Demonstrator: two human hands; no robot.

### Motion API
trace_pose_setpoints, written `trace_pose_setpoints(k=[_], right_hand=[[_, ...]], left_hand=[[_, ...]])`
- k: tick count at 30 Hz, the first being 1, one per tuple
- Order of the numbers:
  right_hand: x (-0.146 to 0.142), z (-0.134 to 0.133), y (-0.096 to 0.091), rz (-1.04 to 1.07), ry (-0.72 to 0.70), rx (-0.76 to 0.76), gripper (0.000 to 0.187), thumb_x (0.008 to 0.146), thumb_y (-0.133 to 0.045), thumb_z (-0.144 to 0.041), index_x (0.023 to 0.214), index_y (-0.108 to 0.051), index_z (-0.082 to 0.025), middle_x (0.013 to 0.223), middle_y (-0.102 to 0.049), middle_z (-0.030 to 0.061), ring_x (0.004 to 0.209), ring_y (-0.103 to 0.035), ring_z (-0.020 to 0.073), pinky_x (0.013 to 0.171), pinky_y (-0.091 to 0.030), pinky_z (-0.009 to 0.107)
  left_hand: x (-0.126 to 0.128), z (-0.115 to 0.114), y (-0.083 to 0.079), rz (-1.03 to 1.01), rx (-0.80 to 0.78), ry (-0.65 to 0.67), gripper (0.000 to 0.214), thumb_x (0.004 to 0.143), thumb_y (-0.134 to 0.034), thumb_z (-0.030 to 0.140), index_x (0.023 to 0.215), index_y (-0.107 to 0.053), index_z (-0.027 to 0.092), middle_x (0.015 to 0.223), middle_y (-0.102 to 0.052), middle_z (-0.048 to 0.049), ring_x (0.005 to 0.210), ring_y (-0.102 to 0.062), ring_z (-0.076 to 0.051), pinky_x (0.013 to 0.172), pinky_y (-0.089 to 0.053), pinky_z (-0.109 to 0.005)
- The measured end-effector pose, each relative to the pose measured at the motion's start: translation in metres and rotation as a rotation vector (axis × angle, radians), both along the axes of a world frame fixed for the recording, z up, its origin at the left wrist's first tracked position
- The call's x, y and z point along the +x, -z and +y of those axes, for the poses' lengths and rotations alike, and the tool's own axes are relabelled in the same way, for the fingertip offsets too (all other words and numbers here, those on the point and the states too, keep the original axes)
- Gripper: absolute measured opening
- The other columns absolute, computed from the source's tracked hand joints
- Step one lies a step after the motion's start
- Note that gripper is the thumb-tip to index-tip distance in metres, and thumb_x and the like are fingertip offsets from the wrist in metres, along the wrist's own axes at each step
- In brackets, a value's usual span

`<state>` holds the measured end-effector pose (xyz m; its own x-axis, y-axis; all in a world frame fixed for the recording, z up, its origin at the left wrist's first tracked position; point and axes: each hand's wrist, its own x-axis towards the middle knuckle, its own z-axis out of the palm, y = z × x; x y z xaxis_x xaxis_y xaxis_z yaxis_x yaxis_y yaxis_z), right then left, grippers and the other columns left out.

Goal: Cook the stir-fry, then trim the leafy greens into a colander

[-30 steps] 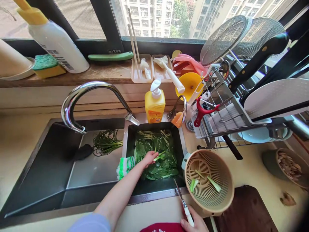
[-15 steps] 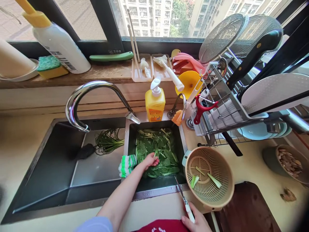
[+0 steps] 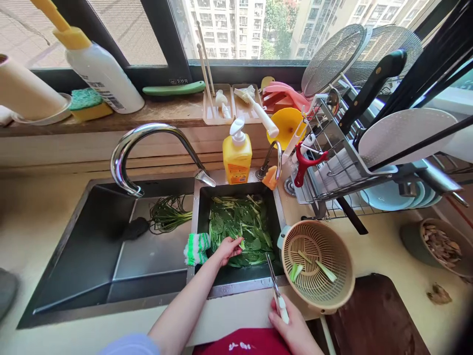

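Observation:
My left hand (image 3: 229, 250) is over the small sink basin, fingers pinched on the pale stem end of a leafy green (image 3: 242, 242). Around it, more leafy greens (image 3: 225, 222) lie in water and fill much of the basin (image 3: 236, 287). My right hand (image 3: 290, 320) is at the counter's front edge, closed around the white handle of a small knife (image 3: 273, 276). Its narrow blade points up toward the basin's front right corner. To the right of the knife sits a beige colander (image 3: 343, 256) with a few cut stem pieces (image 3: 325, 270) inside.
A green-and-white cloth (image 3: 196, 249) hangs over the sink divider. Thin green stalks (image 3: 170, 214) lie in the larger left basin under a curved faucet (image 3: 158, 129). Behind stands a yellow pump bottle (image 3: 237, 158). A dish rack (image 3: 325, 182) and brown board (image 3: 377, 315) occupy the right.
My right hand has raised the knife slightly, and its blade now reaches over the basin's front edge. My left hand has shifted slightly, bringing the held stem end into clearer view.

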<state>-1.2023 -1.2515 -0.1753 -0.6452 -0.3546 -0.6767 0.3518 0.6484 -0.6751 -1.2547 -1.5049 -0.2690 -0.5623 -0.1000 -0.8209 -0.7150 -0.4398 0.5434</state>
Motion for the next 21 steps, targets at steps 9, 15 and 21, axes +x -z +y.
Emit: trace_pose_setpoints(k=[9, 15, 21], right_hand=[[-0.049, -0.121, 0.008, 0.236, 0.132, -0.112, 0.019, 0.064, -0.061, -0.034, 0.067, -0.048, -0.020, 0.059, -0.051, -0.0038, 0.057, -0.042, 0.0138, 0.056, -0.031, 0.024], [-0.036, -0.135, 0.024, 0.110, 0.155, -0.219, 0.020, 0.064, -0.059, -0.037, 0.068, -0.053, -0.018, 0.059, -0.052, -0.0034, 0.053, -0.044, 0.0115, 0.049, -0.034, 0.022], [-0.034, -0.139, 0.030, -0.068, 0.312, -0.241, 0.015, 0.062, -0.053, -0.033, 0.065, -0.047, -0.020, 0.046, -0.046, -0.0060, 0.038, -0.045, 0.0111, 0.038, -0.039, 0.023]], left_hand=[[0.039, 0.000, -0.076, 0.247, -0.040, 0.052, 0.040, 0.060, -0.071, 0.047, 0.071, -0.059, 0.011, 0.058, -0.056, 0.0010, 0.049, -0.049, -0.006, 0.050, -0.041, -0.018], [0.057, -0.008, -0.087, 0.247, -0.083, 0.046, 0.045, 0.063, -0.065, 0.054, 0.065, -0.064, 0.009, 0.059, -0.062, -0.0046, 0.049, -0.050, -0.007, 0.051, -0.043, -0.019], [0.066, -0.008, -0.088, 0.276, -0.042, -0.055, 0.044, 0.060, -0.070, 0.048, 0.080, -0.069, 0.009, 0.065, -0.066, -0.0055, 0.050, -0.051, -0.007, 0.050, -0.042, -0.016]])
